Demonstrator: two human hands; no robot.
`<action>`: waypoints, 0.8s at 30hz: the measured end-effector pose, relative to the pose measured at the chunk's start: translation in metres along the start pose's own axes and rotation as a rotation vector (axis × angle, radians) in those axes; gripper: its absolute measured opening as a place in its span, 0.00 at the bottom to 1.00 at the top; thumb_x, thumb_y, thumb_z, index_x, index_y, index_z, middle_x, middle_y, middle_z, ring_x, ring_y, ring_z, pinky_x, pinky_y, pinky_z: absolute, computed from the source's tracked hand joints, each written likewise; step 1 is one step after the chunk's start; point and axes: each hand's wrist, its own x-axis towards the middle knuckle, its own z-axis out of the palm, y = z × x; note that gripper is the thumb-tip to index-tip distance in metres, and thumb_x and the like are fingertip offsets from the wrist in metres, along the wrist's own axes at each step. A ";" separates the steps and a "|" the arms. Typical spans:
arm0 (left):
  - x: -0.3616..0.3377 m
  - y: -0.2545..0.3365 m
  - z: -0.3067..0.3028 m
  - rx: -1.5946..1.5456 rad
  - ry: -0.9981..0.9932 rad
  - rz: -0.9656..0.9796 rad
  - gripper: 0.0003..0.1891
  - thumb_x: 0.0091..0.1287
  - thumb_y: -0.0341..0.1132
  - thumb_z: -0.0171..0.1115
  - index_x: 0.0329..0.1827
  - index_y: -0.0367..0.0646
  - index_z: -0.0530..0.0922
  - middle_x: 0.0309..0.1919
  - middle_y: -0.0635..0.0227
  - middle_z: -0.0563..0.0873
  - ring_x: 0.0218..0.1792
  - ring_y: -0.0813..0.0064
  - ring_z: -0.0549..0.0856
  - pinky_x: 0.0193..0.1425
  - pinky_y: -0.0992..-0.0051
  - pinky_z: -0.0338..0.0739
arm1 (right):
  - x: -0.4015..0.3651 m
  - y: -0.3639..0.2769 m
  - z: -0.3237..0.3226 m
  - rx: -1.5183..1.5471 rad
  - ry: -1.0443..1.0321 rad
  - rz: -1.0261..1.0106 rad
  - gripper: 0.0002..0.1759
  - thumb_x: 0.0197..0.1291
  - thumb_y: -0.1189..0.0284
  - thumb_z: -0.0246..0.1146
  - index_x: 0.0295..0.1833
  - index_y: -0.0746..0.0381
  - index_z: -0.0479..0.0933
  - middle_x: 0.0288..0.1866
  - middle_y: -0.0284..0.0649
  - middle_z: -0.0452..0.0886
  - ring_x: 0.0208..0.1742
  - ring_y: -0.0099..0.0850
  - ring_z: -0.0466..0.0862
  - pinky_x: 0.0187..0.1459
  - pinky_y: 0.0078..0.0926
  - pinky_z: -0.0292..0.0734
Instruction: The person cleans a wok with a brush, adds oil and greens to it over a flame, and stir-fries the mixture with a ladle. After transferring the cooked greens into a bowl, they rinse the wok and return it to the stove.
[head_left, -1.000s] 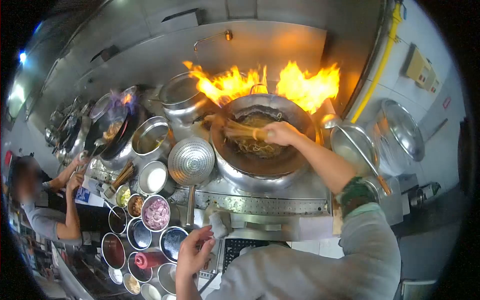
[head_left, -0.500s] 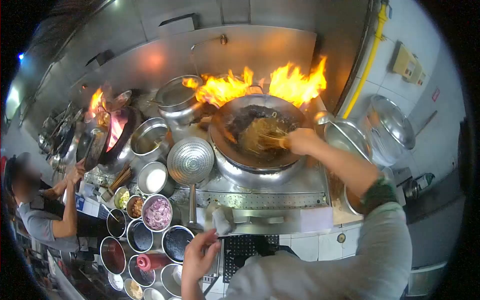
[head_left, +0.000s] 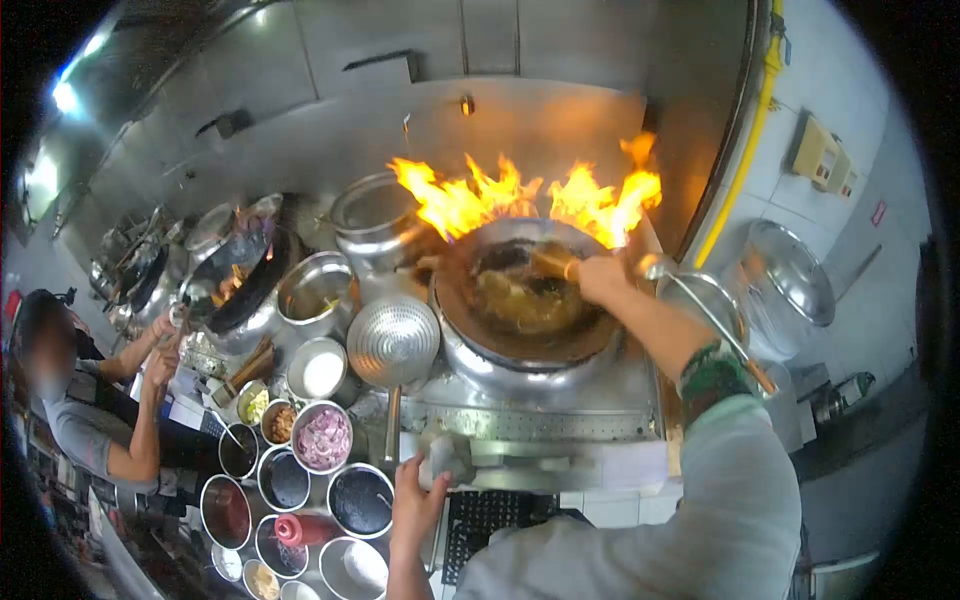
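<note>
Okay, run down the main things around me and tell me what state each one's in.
Wok, holding liquid
Flames, lit, rising behind the wok
Brush, gripped in the right hand, head inside the wok
Left hand, beside the cloth, contact unclear
Skimmer, empty
Red bottle, lying on its side
Purple onion, cut up

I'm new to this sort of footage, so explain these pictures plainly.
No machine: a person works bare-handed, filmed by a camera worn on their head, looking forward and down. The right grip, simply a hand, holds a brush inside a wok; flames rise behind it. The left grip, the other hand, is beside a cloth; contact is unclear. On the stove beside the wok is a strainer; nearby are metal pots, one with sliced onion, and a red bottle. Another person stands at far left.
</note>
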 end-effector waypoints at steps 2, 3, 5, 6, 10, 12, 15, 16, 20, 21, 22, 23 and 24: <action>0.014 -0.009 0.015 0.104 0.049 0.030 0.35 0.67 0.43 0.71 0.71 0.29 0.70 0.63 0.42 0.78 0.66 0.43 0.77 0.70 0.58 0.72 | 0.002 0.015 0.012 0.035 -0.057 -0.125 0.12 0.59 0.68 0.64 0.47 0.54 0.88 0.45 0.44 0.91 0.50 0.43 0.90 0.48 0.45 0.85; 0.019 -0.021 0.022 0.133 0.071 0.014 0.40 0.67 0.46 0.71 0.72 0.25 0.66 0.64 0.37 0.77 0.67 0.41 0.77 0.72 0.57 0.71 | -0.009 0.033 -0.009 0.038 -0.084 -0.174 0.12 0.61 0.69 0.62 0.46 0.54 0.88 0.46 0.44 0.91 0.49 0.43 0.90 0.48 0.45 0.86; 0.030 -0.031 0.031 0.105 0.064 -0.096 0.43 0.66 0.49 0.71 0.73 0.24 0.65 0.65 0.35 0.75 0.67 0.41 0.76 0.72 0.57 0.70 | -0.009 0.066 -0.031 0.056 -0.077 -0.260 0.13 0.61 0.69 0.61 0.47 0.53 0.89 0.46 0.44 0.91 0.48 0.44 0.91 0.47 0.44 0.86; 0.028 -0.040 0.035 0.097 0.052 -0.159 0.44 0.66 0.50 0.71 0.74 0.24 0.65 0.66 0.33 0.75 0.68 0.41 0.76 0.72 0.57 0.70 | -0.003 0.060 -0.021 0.067 -0.065 -0.226 0.14 0.59 0.69 0.62 0.48 0.53 0.88 0.46 0.43 0.90 0.48 0.43 0.91 0.47 0.45 0.86; 0.048 -0.055 0.053 0.061 -0.017 -0.333 0.44 0.64 0.53 0.73 0.70 0.22 0.70 0.55 0.37 0.84 0.59 0.44 0.84 0.66 0.60 0.76 | 0.003 0.038 -0.014 0.055 -0.034 -0.175 0.16 0.55 0.70 0.65 0.49 0.50 0.88 0.45 0.42 0.90 0.49 0.41 0.90 0.46 0.45 0.85; 0.053 -0.078 0.061 -0.110 -0.098 -0.358 0.39 0.62 0.53 0.74 0.64 0.26 0.76 0.49 0.41 0.88 0.53 0.48 0.87 0.59 0.62 0.80 | -0.007 0.070 -0.023 0.149 -0.112 -0.261 0.14 0.57 0.70 0.63 0.48 0.51 0.89 0.45 0.43 0.90 0.49 0.41 0.90 0.46 0.45 0.86; 0.051 -0.040 0.060 -0.131 -0.146 -0.495 0.34 0.60 0.50 0.76 0.60 0.31 0.79 0.47 0.46 0.90 0.49 0.54 0.89 0.54 0.62 0.81 | 0.030 0.068 0.039 0.137 0.025 -0.256 0.15 0.57 0.70 0.63 0.49 0.53 0.88 0.44 0.46 0.90 0.50 0.43 0.90 0.48 0.46 0.85; 0.053 -0.054 0.067 -0.064 -0.129 -0.394 0.34 0.60 0.49 0.77 0.60 0.31 0.79 0.46 0.47 0.90 0.47 0.56 0.90 0.53 0.63 0.81 | 0.042 0.065 0.051 0.147 0.073 -0.203 0.15 0.57 0.70 0.63 0.49 0.54 0.88 0.44 0.47 0.90 0.50 0.43 0.90 0.48 0.47 0.85; 0.034 -0.039 0.059 -0.023 -0.078 -0.383 0.30 0.59 0.43 0.77 0.61 0.33 0.80 0.46 0.55 0.91 0.45 0.63 0.90 0.52 0.65 0.82 | 0.049 0.051 0.032 0.275 -0.067 -0.281 0.22 0.56 0.66 0.62 0.57 0.39 0.86 0.43 0.46 0.90 0.46 0.45 0.89 0.48 0.49 0.83; 0.027 -0.037 0.053 -0.091 -0.041 -0.442 0.29 0.59 0.41 0.77 0.61 0.34 0.81 0.47 0.56 0.91 0.45 0.61 0.90 0.52 0.65 0.82 | 0.031 0.067 -0.011 0.204 -0.095 -0.376 0.25 0.56 0.67 0.61 0.60 0.36 0.85 0.45 0.43 0.90 0.47 0.43 0.89 0.48 0.46 0.84; 0.022 -0.031 0.044 -0.159 -0.005 -0.496 0.28 0.60 0.39 0.76 0.61 0.35 0.81 0.48 0.57 0.91 0.45 0.60 0.90 0.52 0.65 0.83 | 0.026 0.086 -0.021 0.166 -0.071 -0.364 0.25 0.57 0.67 0.61 0.59 0.35 0.85 0.45 0.43 0.90 0.47 0.41 0.90 0.49 0.43 0.84; 0.008 -0.010 0.037 -0.526 0.003 -0.492 0.29 0.64 0.41 0.73 0.66 0.38 0.78 0.54 0.58 0.89 0.50 0.54 0.89 0.56 0.59 0.83 | 0.019 0.097 -0.041 0.160 -0.079 -0.318 0.20 0.58 0.67 0.62 0.55 0.38 0.87 0.46 0.42 0.90 0.49 0.41 0.89 0.49 0.43 0.84; 0.004 -0.006 0.042 -0.802 0.013 -0.571 0.29 0.66 0.42 0.71 0.67 0.39 0.77 0.55 0.58 0.88 0.52 0.54 0.88 0.57 0.58 0.83 | 0.013 0.102 -0.052 0.152 -0.094 -0.278 0.15 0.59 0.66 0.64 0.51 0.41 0.88 0.47 0.42 0.89 0.51 0.42 0.89 0.50 0.44 0.84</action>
